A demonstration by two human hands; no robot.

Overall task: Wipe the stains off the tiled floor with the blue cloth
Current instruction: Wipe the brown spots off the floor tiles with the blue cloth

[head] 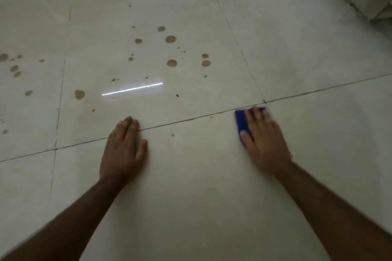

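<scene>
Currently right hand (264, 135) presses flat, fingers straight, on blue cloth (241, 121) at a tile joint; left hand (123, 150) flat on tiled floor (201, 176). Cloth likely soft, light; palm pressure suffices. Stains (170, 39) well apart.

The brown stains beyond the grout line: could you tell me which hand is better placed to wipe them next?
Right. The right hand presses flat on the blue cloth, just short of the brown stains. The left hand rests bare on the tiled floor.

left grip (124, 146) flat, right grip (265, 137) flat
</scene>
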